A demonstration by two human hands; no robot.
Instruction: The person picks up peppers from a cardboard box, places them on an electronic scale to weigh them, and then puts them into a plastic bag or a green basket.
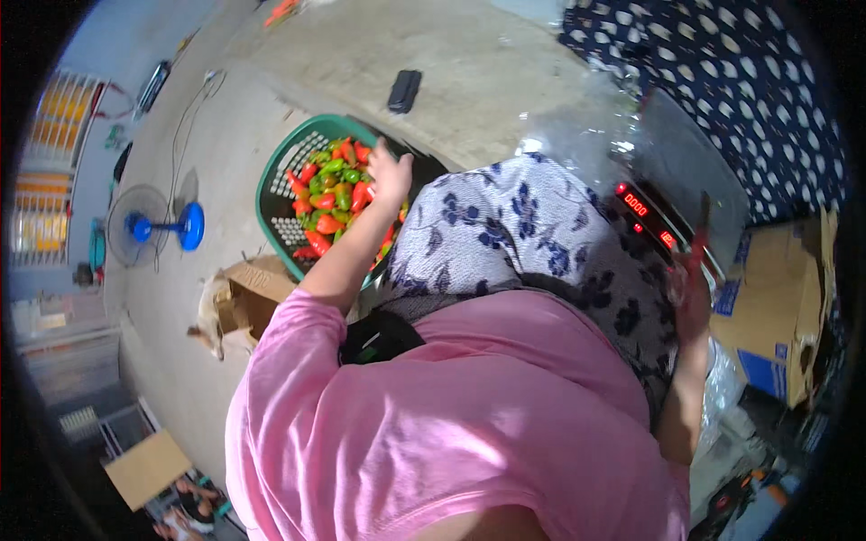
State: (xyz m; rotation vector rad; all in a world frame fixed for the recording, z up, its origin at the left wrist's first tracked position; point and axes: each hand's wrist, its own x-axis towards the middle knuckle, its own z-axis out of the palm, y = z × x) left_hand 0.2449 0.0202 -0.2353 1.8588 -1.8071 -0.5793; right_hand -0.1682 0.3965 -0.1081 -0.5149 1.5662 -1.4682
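Observation:
My left hand (391, 174) reaches over the right side of a green plastic basket (265, 193), thumb and fingers apart. Inside lie many red, orange and green chili peppers (331, 193). The palm faces away, and I see nothing held in it. On my right stands a digital scale (646, 220) with lit red digits. My right hand (691, 304) is beside its near edge, shadowed and blurred. Something reddish and clear shows at its fingers, but whether it is gripped is unclear. A clear plastic sheet or bag (575, 128) lies beyond the scale.
A cardboard box (771, 291) stands right of the scale. Dark patterned cloth (710, 81) hangs behind it. A dark rectangular case (404, 91) lies on the concrete floor. Leftward are a blue fan (191, 226), an open carton (260, 284) and a white-and-brown dog (213, 308). People (193, 507) sit farther off.

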